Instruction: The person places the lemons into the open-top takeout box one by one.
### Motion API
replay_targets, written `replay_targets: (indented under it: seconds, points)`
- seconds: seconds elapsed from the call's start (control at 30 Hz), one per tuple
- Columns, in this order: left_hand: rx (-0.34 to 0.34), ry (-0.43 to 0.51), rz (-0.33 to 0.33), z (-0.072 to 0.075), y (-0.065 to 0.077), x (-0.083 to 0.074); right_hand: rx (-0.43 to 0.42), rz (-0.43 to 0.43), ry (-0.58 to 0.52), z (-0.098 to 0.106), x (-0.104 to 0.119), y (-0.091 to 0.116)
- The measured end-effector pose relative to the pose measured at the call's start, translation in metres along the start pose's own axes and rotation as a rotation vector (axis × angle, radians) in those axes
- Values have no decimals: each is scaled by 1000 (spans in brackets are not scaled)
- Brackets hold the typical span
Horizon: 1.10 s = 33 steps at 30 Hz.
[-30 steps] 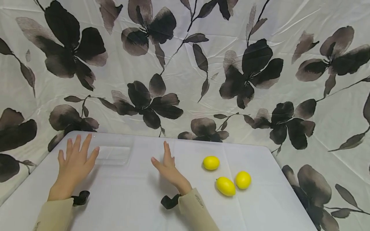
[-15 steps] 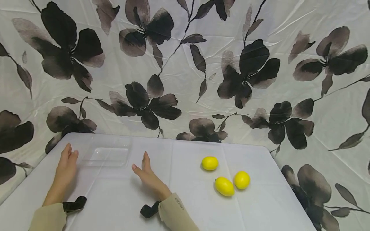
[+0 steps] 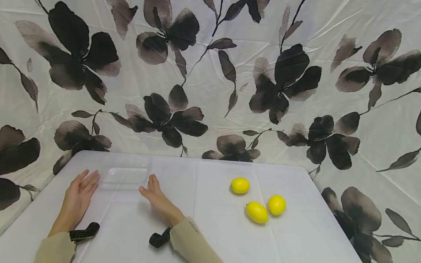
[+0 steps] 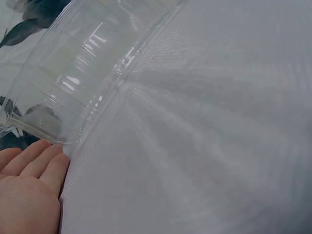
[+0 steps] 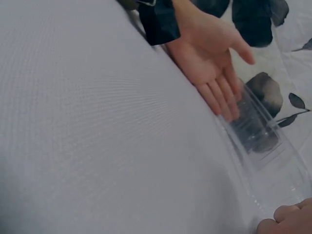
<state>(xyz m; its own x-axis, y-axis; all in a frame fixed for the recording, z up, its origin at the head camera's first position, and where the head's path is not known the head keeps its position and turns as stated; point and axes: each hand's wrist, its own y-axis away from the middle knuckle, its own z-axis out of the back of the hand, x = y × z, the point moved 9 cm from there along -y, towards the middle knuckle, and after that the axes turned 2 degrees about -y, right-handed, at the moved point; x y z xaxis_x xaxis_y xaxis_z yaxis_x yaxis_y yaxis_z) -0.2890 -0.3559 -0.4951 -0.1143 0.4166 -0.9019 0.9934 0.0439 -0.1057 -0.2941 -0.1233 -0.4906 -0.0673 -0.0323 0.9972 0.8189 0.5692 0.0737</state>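
A clear plastic container [image 3: 126, 179] sits at the back left of the white table. My left hand [image 3: 78, 199] is at its left end, fingers straight and palm turned inward. In the left wrist view, the fingertips of that hand [image 4: 36, 190] meet the corner of the container [image 4: 80, 73]. My right hand [image 3: 160, 201] stands at the opposite end, its fingers extended beside the wall. The right wrist view has only a few of its fingers [image 5: 290, 219] at the container's edge [image 5: 273, 170]; whether they touch it, I cannot tell.
Three yellow lemons lie right of centre: one lemon [image 3: 240, 185] farther back, another lemon [image 3: 257, 212] nearer, and a third lemon [image 3: 276, 205] close beside that one. Behind the white table [image 3: 210, 233] hangs a flower-patterned cloth [image 3: 223, 91].
My left hand turned from palm-down over the container to its left side, moving down and then slightly inward. The right hand moved left to the container's right end. The lemons stayed put.
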Motion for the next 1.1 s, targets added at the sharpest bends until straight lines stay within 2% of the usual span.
replay_targets:
  seconds: [0.1,0.23,0.47,0.53,0.83,1.0,1.1]
  points:
    - [18,21,-4,0,0,-1,17,-17,-10,-4,-1,-1]
    - [28,-32,-16,0,1,-3,41,6,-33,-9,0,-2]
    - [58,-67,-30,-5,2,-4,21,117,-267,-3,-1,-1]
    - [79,-74,-49,-6,2,-5,19,133,-290,-2,-2,-1]
    - [113,-34,-81,-9,2,-9,-35,150,-322,1,-9,3]
    - [104,-15,-98,-8,1,-9,-84,141,-245,4,-11,6]
    - [91,-44,-96,-8,1,-9,-109,138,-182,5,-10,10]
